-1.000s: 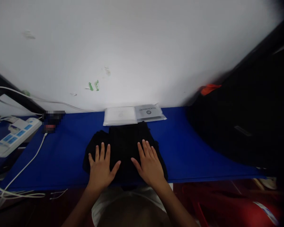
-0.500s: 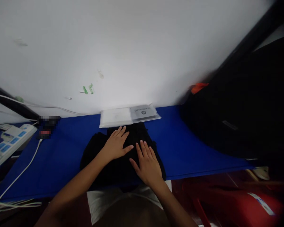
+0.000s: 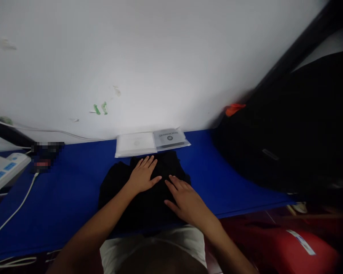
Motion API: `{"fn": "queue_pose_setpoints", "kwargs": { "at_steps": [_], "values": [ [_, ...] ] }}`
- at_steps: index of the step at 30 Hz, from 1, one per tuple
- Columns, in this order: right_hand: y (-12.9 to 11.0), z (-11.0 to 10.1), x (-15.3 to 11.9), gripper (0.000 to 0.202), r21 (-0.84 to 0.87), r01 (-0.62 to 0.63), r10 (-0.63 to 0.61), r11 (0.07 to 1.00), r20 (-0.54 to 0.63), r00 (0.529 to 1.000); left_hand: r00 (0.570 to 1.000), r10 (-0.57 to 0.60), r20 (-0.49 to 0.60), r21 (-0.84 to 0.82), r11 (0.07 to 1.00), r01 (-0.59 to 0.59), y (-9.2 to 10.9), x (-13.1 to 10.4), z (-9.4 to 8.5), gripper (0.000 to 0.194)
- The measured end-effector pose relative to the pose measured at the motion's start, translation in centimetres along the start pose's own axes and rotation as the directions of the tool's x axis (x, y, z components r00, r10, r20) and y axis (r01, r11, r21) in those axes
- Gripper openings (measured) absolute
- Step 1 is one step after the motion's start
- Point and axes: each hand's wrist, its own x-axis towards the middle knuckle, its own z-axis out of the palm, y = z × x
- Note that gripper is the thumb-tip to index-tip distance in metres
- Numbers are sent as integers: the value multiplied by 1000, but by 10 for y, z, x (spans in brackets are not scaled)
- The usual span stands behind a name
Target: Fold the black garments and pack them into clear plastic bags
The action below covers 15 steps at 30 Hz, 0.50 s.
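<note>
A bundle of black cloth (image 3: 148,209), perhaps a garment, lies on the blue surface (image 3: 74,182) in front of me; its folds are too dark to make out. My left hand (image 3: 144,175) rests flat on its upper middle, fingers stretched away from me. On the cloth's right part lies my right hand (image 3: 185,199), palm down, its fingers extended and pointing up and left. Neither hand grips anything. Just beyond the cloth, against the wall, are a white flat packet (image 3: 135,144) and a grey printed pouch (image 3: 170,139) in clear plastic.
A large black bag-like object (image 3: 274,137) fills the right side, with an orange piece (image 3: 234,109) at its edge. At left are a white power strip (image 3: 10,169), a cable (image 3: 23,207) and a blurred-out dark item. A red object (image 3: 300,247) stands below right.
My right hand has turned, its fingers now pointing more to the left, and the cloth's right edge has shifted inward. The left hand stays flat on the cloth. The view has shifted slightly.
</note>
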Motion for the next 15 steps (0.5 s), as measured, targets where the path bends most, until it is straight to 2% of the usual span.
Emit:
{"fn": "queue_pose_setpoints", "kwargs": {
  "at_steps": [2,3,6,8,11,13,15],
  "values": [
    [16,-20,16,47,17,73,-74,997,29,997,1000,-7,2,-17,1000,7,-1,1,1,71],
    [27,-29,27,47,-4,78,-78,997,7,997,1000,-8,1,-27,1000,8,-2,1,1,71],
    [65,-42,72,53,-175,46,-74,983,-157,985,1000,-4,-6,-52,999,4,-4,2,1,71],
    [92,-41,103,59,-270,-14,-55,963,-243,968,1000,-9,-4,-61,998,9,-4,2,0,71],
    [122,-34,138,69,-352,22,-90,936,-177,980,1000,-21,8,-64,998,22,-4,2,-1,71],
    [134,-30,151,68,-383,53,-121,922,-155,980,1000,-19,12,-66,998,20,-4,3,-2,71],
    [139,-28,158,61,-397,29,-113,917,-189,975,1000,-16,12,-72,997,17,-4,3,-3,70]
  ]
}}
